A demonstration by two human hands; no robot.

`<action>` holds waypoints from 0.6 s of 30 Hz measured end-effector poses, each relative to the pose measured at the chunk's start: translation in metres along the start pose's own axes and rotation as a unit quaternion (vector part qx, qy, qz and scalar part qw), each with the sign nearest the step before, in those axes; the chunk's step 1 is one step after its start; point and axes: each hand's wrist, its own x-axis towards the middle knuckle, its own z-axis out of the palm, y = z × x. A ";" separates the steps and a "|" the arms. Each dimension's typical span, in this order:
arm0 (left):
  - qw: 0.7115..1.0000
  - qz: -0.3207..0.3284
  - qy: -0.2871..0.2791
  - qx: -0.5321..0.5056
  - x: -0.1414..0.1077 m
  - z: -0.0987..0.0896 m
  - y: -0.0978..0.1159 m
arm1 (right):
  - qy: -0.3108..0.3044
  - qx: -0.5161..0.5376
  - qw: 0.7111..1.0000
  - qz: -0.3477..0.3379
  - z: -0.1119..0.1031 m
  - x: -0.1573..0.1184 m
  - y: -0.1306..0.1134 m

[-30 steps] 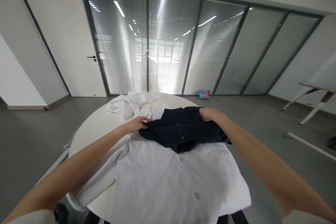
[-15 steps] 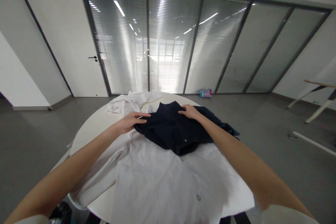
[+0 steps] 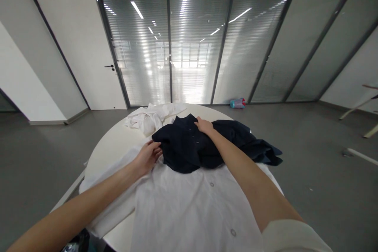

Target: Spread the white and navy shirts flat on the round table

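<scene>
The navy buttoned cloth shirt [image 3: 180, 147] has been spread wider, its collar [image 3: 183, 121] gripped by the right hand [image 3: 204, 126], its edge pinched by the left hand [image 3: 147, 157].

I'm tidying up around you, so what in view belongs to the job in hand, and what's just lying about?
In the job:
- navy garment, with the left hand and right hand on it
- buttoned white shirt beneath, probably
- round table

Apparently just lying about:
- crumpled white cloth
- blue-and-red item on the floor
</scene>
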 end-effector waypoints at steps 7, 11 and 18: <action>0.998 -0.052 -0.007 0.045 -0.021 0.022 -0.005 | 0.003 -0.024 1.000 0.004 -0.001 -0.001 -0.006; 0.997 0.059 0.005 0.052 -0.044 0.028 0.019 | 0.009 -0.033 0.999 0.010 -0.007 -0.003 -0.005; 0.990 0.018 0.009 0.142 -0.062 0.000 0.069 | 0.006 -0.055 0.998 0.010 0.006 -0.010 -0.009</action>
